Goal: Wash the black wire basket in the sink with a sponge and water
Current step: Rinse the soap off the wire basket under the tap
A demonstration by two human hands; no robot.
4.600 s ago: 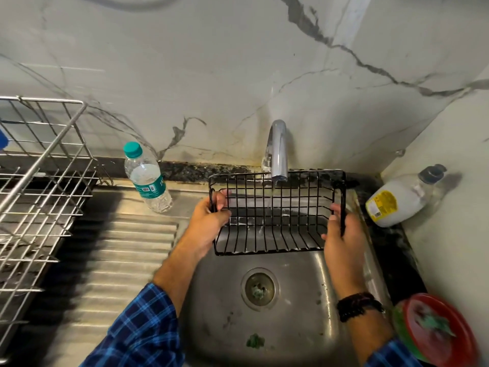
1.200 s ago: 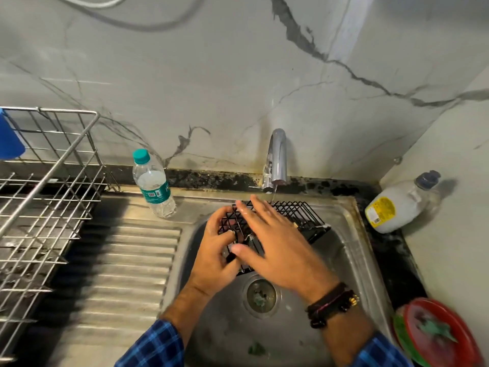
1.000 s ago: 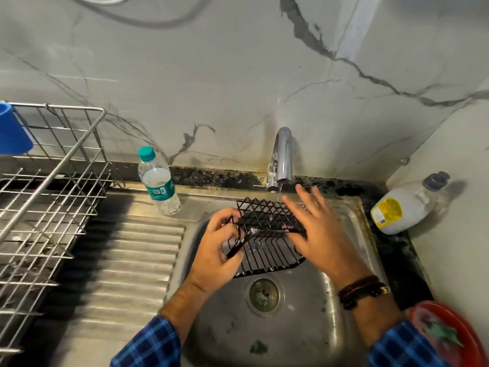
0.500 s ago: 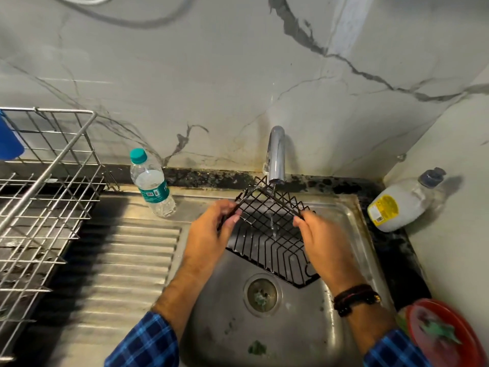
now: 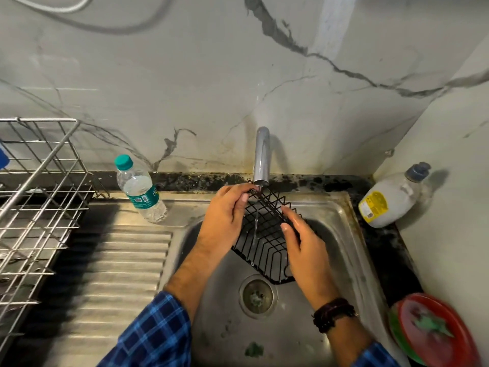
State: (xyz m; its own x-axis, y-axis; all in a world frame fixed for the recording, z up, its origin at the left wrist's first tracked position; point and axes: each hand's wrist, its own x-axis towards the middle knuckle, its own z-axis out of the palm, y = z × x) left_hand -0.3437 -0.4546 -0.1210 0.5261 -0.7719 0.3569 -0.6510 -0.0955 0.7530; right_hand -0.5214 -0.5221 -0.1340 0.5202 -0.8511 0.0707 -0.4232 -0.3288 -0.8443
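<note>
at frame centre, under the tap (image 5: 261,157), the black wire basket (image 5: 264,250) is held tilted, corner-down, over the sink (image 5: 225,327). top corner pinched by left hand (image 5: 225,218); right rim gripped by right hand (image 5: 304,247). risk: the basket could be dropped if wet fingers slip on thin wire.

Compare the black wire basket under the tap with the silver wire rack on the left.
Colour: the black wire basket is dark-coated; the silver wire rack is bare shiny metal. Size: the basket looks far smaller than the rack. Pose: the basket is tilted corner-down, held by the left hand and right hand under the tap; the rack stands untouched at left. Both are open wire grids.
</note>
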